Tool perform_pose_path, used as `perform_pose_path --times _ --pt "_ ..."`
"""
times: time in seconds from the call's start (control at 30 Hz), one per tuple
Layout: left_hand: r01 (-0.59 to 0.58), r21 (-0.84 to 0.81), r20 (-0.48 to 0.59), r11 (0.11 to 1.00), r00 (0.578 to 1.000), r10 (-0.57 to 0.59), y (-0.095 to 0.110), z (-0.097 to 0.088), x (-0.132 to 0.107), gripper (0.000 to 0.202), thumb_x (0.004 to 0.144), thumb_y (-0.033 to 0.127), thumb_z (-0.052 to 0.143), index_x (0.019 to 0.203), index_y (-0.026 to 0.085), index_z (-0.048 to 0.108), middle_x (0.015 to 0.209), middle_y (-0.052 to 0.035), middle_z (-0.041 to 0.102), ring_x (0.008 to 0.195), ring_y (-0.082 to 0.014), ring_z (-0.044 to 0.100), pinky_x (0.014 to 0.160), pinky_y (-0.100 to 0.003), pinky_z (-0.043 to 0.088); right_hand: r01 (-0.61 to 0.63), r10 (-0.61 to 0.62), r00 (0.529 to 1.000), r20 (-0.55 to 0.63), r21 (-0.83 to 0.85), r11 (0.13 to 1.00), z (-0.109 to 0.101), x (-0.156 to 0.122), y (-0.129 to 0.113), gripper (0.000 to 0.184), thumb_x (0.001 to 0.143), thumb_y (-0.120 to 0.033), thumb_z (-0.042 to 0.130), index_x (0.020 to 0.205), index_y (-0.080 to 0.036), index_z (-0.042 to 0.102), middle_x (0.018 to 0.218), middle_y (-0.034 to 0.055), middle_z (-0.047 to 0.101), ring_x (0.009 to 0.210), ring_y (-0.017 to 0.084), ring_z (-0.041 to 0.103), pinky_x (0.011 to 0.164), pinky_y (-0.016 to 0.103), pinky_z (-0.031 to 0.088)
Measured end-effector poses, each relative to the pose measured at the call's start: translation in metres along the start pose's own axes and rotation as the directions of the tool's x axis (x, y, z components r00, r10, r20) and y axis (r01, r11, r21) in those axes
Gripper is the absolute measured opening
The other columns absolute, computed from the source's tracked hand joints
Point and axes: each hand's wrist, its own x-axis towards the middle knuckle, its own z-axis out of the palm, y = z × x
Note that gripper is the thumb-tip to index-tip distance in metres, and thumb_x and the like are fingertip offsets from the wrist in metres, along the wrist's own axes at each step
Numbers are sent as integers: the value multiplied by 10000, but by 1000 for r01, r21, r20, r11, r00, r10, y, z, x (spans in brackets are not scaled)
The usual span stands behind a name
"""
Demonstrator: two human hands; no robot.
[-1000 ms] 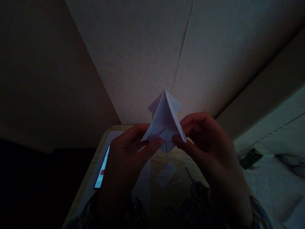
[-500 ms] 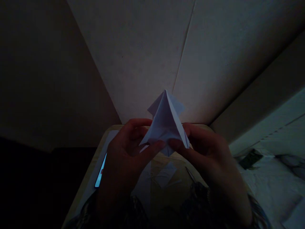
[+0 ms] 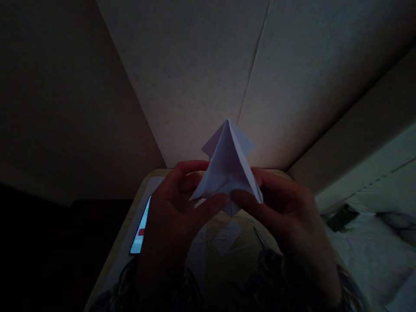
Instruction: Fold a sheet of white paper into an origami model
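Above the small table, a piece of folded white paper (image 3: pixel 229 167) is held up between both hands. It has a pointed top, an open hollow facing me, and flaps spreading at the sides. My left hand (image 3: pixel 177 208) pinches its lower left edge, the thumb pressing along the bottom fold and the fingers behind. My right hand (image 3: pixel 284 208) grips the lower right part the same way, its thumb tip close to the left thumb. The backs of the flaps and some fingertips are hidden by the paper. The scene is dim.
On the wooden table (image 3: pixel 214 268) lie a cut paper piece (image 3: pixel 227 237) with thin strips, and a dark pointed tool (image 3: pixel 260 237) partly under my right sleeve. A lit phone (image 3: pixel 138 238) rests on a white sheet (image 3: pixel 113 271) at left. A wall (image 3: pixel 195 86) rises behind; white bedding (image 3: pixel 367 255) lies right.
Both hands keep hold of the folded paper. Its lower right corner has moved slightly outward, opening the hollow a little wider. More of the phone screen shows beside my left hand.
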Motion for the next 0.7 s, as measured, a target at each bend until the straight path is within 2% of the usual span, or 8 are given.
perform_pose_path --times 0.1,0.23,0.33,0.47,0.6,0.7 --pt "-40 -25 -7 999 999 40 -3 -1 1 413 562 39 867 849 290 707 652 89 764 642 -158 761 577 -178 591 26 -27 1000 -9 -9 1000 0 0 2 242 801 -238 710 603 -230 571 616 -41 552 669 172 604 693 324 475" --pt "-82 -35 8 996 997 82 -10 -5 5 488 610 65 850 1008 317 723 587 91 746 557 -141 737 516 -152 567 43 -43 999 -11 2 999 -2 1 4 247 817 -246 719 615 -229 577 650 -41 577 678 163 592 702 320 476" --pt "-124 -14 -10 992 992 124 -12 -6 6 483 631 63 836 1032 309 729 583 98 746 532 -122 728 513 -137 565 34 -34 999 -21 5 999 -1 0 4 223 814 -231 720 630 -229 595 660 -36 589 696 169 606 689 315 473" --pt "-127 58 -56 990 990 130 -9 -3 3 460 618 94 833 1021 286 721 571 90 736 533 -168 738 478 -188 569 38 -38 998 -54 11 999 -1 -2 2 223 817 -211 710 621 -230 602 650 -33 593 713 177 631 695 313 478" --pt "-129 67 -64 989 989 133 -6 -2 1 435 602 94 836 969 284 699 543 102 719 528 -175 736 490 -202 571 68 -68 998 -16 -14 998 -1 -1 3 219 827 -230 706 628 -233 614 633 -30 602 691 179 624 650 305 467" --pt "-152 83 -60 985 986 157 -9 -3 3 476 643 119 829 1061 292 684 553 98 731 551 -177 748 538 -210 589 71 -71 997 -37 -15 997 -2 0 5 245 836 -240 713 618 -230 603 641 -34 599 697 173 617 663 302 461"
